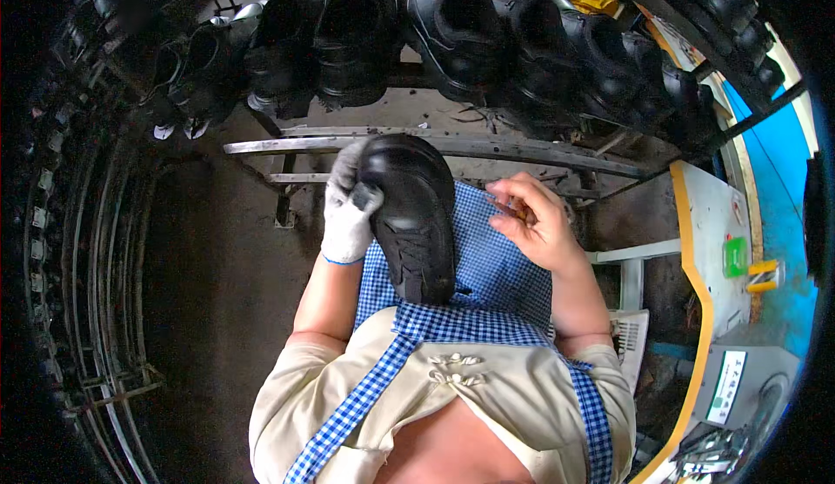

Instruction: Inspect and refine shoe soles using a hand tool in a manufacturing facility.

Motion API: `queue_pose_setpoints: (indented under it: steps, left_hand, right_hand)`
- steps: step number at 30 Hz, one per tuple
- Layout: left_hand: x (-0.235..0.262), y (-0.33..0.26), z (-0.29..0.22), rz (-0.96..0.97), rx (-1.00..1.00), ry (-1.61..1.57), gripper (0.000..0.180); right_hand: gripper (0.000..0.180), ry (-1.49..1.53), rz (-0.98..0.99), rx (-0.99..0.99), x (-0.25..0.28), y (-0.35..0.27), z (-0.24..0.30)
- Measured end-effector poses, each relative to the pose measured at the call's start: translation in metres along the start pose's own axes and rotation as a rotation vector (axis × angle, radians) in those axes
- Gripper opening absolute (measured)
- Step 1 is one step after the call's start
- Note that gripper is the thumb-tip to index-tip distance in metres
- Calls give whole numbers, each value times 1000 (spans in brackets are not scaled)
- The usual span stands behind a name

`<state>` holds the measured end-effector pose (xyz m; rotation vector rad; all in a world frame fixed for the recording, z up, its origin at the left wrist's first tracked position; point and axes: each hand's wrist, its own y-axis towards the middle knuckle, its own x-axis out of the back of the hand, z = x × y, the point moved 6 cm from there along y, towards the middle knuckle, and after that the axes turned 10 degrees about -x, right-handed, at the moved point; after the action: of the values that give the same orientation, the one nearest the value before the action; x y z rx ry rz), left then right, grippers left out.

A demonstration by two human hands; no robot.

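A black lace-up shoe (409, 214) is held up in front of my chest, toe pointing away from me and laces nearer me. My left hand (348, 210), in a white glove with grey finger pads, grips it along its left side near the toe. To the right of the shoe and apart from it is my bare right hand (539, 223). Its fingers are curled with the thumb opposite, and something small and dark seems to sit among them, too small to name.
A row of black shoes (457, 32) stands on a rack ahead. Below it runs a metal rail (487, 146). More metal racking (104, 310) lines the left. At right is a white bench with a yellow edge (687, 249), carrying a green item (735, 256) and a grey machine (748, 388).
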<state>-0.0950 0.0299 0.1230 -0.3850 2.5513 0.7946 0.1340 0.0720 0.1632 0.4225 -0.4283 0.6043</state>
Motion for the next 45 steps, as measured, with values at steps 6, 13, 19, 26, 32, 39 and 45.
queue_pose_setpoints:
  steps: [6,13,19,26,32,39,45]
  left_hand:
    - [42,0,5,-241,-55,-193,69]
    - [60,5,38,-546,117,-448,63]
    - [46,-3,56,-559,295,-473,57]
    - [38,-4,40,-151,246,-212,53]
    - [41,-3,44,-113,306,-64,50]
    - [65,-22,93,-104,513,21,49]
    - [52,-37,57,60,111,556,25]
  right_hand:
    - [57,37,-53,20,-14,-28,-46]
    - [87,-71,-83,116,-50,-47,-36]
    - [89,-82,64,163,-57,-58,-36]
    - [68,1188,-185,-337,-27,-68,-93]
    - [71,1042,-86,-265,-22,-62,-82]
    - [96,414,-185,-104,-30,-27,-20]
    - [94,204,-168,-75,-37,-24,-17]
